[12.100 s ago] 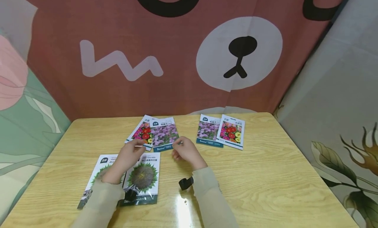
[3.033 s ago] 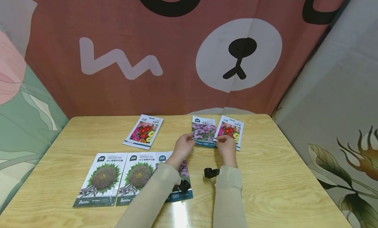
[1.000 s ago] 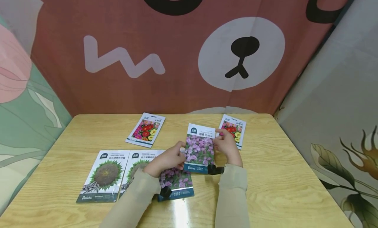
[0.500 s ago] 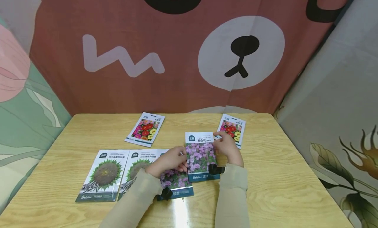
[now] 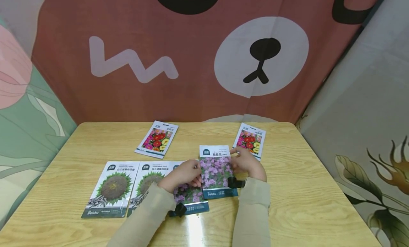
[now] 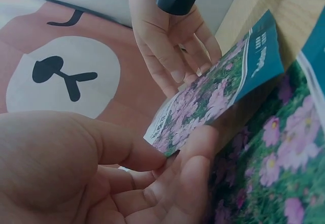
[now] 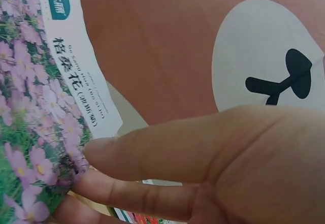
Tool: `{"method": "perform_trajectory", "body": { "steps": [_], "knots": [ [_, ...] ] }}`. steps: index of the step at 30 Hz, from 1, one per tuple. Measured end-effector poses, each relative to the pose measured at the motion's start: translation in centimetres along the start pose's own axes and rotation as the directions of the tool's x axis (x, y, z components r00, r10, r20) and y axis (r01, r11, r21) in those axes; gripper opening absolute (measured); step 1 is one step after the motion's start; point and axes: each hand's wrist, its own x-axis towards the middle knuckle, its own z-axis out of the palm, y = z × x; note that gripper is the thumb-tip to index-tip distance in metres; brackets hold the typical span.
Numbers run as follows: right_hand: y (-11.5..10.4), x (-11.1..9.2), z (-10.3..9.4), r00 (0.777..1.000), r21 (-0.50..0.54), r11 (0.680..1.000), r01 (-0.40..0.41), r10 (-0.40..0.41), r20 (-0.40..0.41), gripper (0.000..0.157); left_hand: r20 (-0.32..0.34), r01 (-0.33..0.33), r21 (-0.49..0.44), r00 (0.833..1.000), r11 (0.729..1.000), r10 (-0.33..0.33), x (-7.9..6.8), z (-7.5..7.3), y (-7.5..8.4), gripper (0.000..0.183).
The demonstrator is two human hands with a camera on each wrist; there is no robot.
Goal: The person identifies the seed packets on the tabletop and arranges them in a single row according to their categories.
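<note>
Both hands hold a seed packet with pink-purple flowers, in front of me at the middle of the table. My left hand pinches its left edge between thumb and fingers, plain in the left wrist view. At its right edge my right hand pinches it, thumb uppermost in the right wrist view. The packet slants, its lower end nearer the table. Just left lies a matching purple-flower packet, partly hidden under my left hand. Further left are two sunflower seed packets side by side, the second partly covered by my left forearm.
A red-and-yellow flower packet lies at the back left of the wooden table. Another such packet lies at the back right, partly behind my right hand. A bear-print cloth hangs along the back edge.
One purple packet went from the back left to the front row beside the sunflower packets. The other was lifted off the back right and drawn toward me, lower now than one second ago.
</note>
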Motion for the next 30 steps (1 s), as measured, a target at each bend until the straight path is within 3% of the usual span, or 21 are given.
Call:
{"method": "perform_trajectory", "body": {
  "steps": [13, 30],
  "knots": [
    [0.9, -0.2, -0.3, 0.994, 0.044, 0.993, -0.106, 0.105, 0.025, 0.022, 0.070, 0.007, 0.016, 0.998, 1.000, -0.008, -0.2, 0.7, -0.1, 0.022],
    [1.1, -0.4, -0.1, 0.985, 0.035, 0.985, -0.169, 0.168, 0.023, 0.007, 0.090, 0.060, 0.099, 0.994, 0.993, -0.069, -0.4, 1.1, -0.1, 0.030]
  ]
}}
